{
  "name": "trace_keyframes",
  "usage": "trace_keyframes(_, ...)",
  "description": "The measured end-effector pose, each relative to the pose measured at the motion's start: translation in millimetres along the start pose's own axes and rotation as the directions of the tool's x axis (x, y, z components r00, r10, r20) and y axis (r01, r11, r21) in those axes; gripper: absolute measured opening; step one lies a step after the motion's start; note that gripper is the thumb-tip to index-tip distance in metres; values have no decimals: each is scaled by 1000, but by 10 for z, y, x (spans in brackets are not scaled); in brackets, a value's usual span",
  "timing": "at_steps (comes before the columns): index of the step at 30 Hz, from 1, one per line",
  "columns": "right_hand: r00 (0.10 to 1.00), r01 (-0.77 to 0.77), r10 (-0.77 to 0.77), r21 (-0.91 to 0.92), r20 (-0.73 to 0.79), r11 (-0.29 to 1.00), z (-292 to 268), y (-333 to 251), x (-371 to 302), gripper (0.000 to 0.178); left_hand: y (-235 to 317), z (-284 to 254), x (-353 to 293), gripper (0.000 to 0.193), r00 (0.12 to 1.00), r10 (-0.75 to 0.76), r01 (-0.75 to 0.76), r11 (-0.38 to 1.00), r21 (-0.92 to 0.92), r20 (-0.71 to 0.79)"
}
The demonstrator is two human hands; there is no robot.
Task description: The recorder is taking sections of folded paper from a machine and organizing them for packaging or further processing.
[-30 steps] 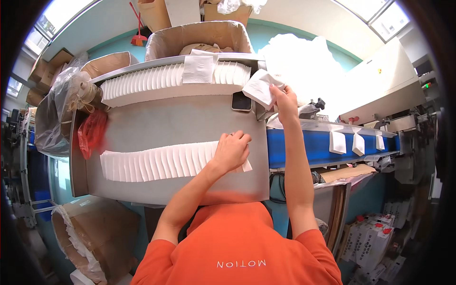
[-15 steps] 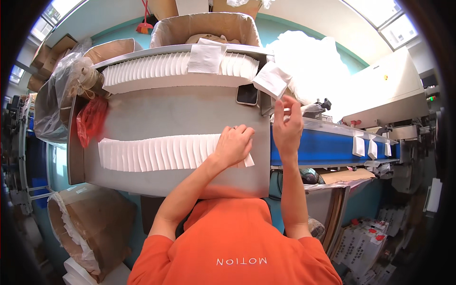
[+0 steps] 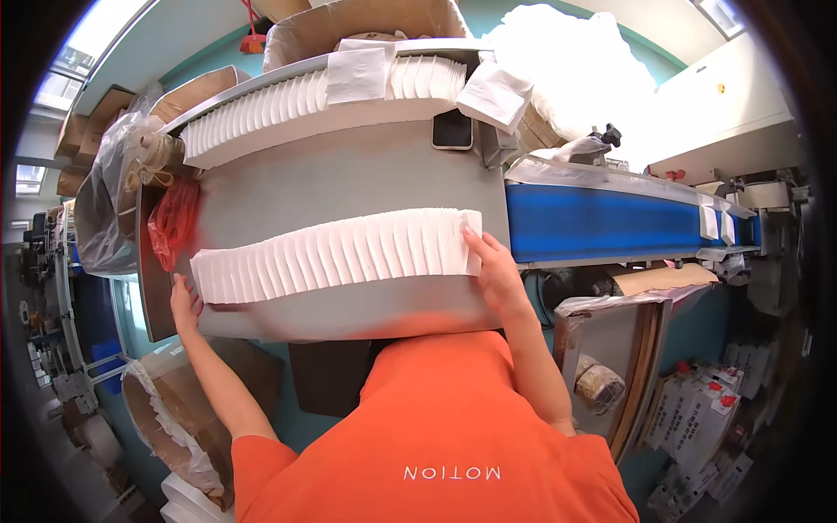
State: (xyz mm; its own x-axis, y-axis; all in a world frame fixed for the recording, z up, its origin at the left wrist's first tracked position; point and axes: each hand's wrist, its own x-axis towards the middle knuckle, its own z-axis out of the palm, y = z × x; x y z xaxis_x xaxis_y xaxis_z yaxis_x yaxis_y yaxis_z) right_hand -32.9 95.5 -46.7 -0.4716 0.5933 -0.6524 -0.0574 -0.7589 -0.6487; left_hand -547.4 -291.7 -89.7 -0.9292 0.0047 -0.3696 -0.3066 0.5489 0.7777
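Observation:
A long row of white folded paper napkins [image 3: 336,257] stands leaning in close order on the grey metal tabletop [image 3: 314,179]. At the row's left end my left hand [image 3: 186,303] is open, fingers apart, just beside the lower corner and holding nothing. My right hand [image 3: 499,270] lies against the right end, its fingertips touching the last napkin; the fingers look stretched rather than wrapped round it. A second napkin row [image 3: 261,122] lines the far edge, with a flat white napkin [image 3: 357,76] lying across it. Another loose napkin [image 3: 495,94] rests at the far right corner.
A phone [image 3: 452,130] lies near that corner. Rightward runs a blue conveyor belt [image 3: 593,223] carrying white napkins [image 3: 708,222]. A red plastic bag [image 3: 173,225] and a twine spool [image 3: 161,155] sit at the left edge. Cardboard boxes [image 3: 196,383] stand around the table.
My right hand came down from the loose napkin at the far corner to the near row's right end. My left hand went from that right end to the left end. The view shifted slightly.

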Motion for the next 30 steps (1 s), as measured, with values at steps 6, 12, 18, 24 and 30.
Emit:
trace_keyframes(6, 966, 174, -151, 96, -209, 980, -375, 110, -128, 39, 358, 478, -549, 58, 951, -35, 17, 998, 60, 307)
trace_keyframes(12, 857, 386, -510, -749, 75, 539, 228, 38, -136, 52, 419, 638, -813, 51, 910, 306, -344, 934, 99, 279)
trace_keyframes(18, 997, 69, -70, -38, -12, 997, -115, 72, -29, 36, 458, 756, -1053, 42, 949, 305, -312, 943, 119, 78)
trace_keyframes(24, 931, 248, -251, -44, -265, 968, -362, 92, -129, 39, 476, 1069, -1319, 43, 883, 415, -428, 904, 14, 219)
trace_keyframes(30, 809, 436, -588, -667, -5, 604, -64, 143, -52, 49, 697, 1322, -1700, 44, 821, 566, -552, 752, 359, 77)
